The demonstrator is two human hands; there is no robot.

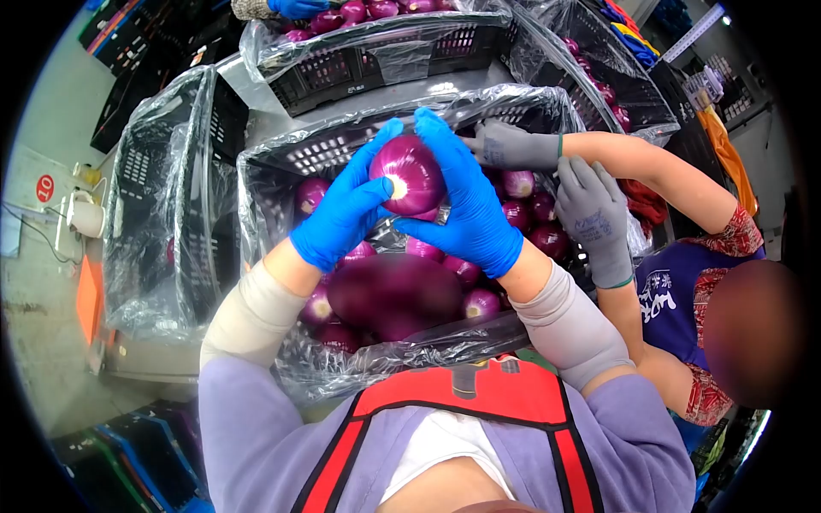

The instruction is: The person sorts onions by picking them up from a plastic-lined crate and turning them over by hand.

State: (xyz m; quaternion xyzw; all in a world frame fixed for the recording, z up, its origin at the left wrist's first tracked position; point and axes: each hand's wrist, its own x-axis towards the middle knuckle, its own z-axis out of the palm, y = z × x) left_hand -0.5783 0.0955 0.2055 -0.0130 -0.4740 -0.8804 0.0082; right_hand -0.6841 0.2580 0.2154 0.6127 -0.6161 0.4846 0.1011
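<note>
A shiny peeled red onion (409, 171) is held up between my two blue-gloved hands, its pale root end facing me. My left hand (349, 201) grips it from the left, with the thumb beside the root end. From the right, my right hand (466, 201) curls its fingers around the far side, the thumb underneath. Below them is a black plastic crate (312, 158) lined with clear film, with several red onions (481, 303) inside. A blurred patch hides part of the onions nearest me.
At my right, a co-worker's grey-gloved hands (590, 209) reach over the crate's right side. A film-lined crate (154, 171) stands at the left. Beyond mine is another black crate (376, 64) of onions, with a blue-gloved hand (299, 7) at it.
</note>
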